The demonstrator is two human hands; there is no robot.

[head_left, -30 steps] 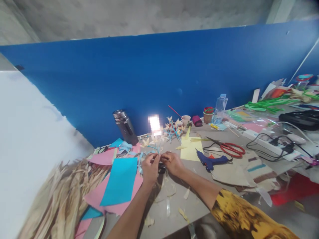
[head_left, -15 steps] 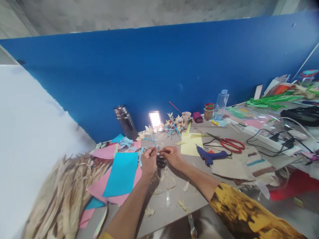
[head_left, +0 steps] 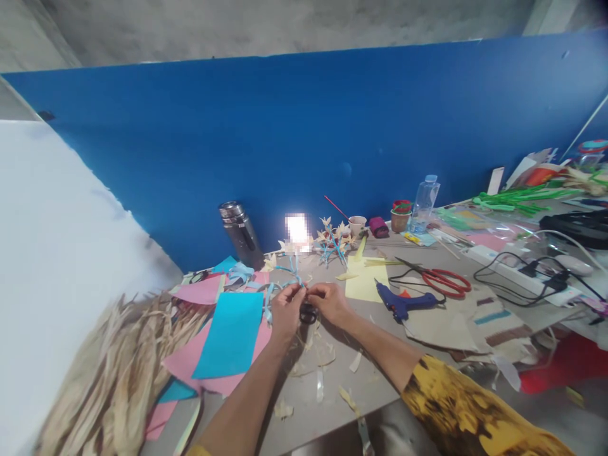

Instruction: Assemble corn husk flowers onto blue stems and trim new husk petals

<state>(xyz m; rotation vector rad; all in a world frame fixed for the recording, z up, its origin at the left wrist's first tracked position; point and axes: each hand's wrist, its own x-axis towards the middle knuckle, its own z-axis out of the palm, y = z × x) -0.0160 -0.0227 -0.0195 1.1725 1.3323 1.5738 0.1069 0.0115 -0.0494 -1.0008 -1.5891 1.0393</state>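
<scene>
My left hand (head_left: 286, 311) and my right hand (head_left: 330, 300) meet over the grey table (head_left: 375, 380), fingertips pinched together on a thin light-blue paper stem (head_left: 293, 273) with pale straw flowers at its far end. A small black object (head_left: 308, 313), too small to name, lies just under the fingers. Blue and pink paper sheets (head_left: 231, 335) lie to the left of my left hand. Straw scraps are scattered under both wrists.
A blue glue gun (head_left: 403, 303) and red-handled scissors (head_left: 443, 281) lie right of my hands. A steel flask (head_left: 240, 234), a plastic bottle (head_left: 422, 202), small cups and a power strip with cables (head_left: 522, 273) stand farther back. Dried husks (head_left: 109, 373) pile up at the left.
Both hands stay pinched on the blue stem and have shifted only slightly. The view has moved a little.
</scene>
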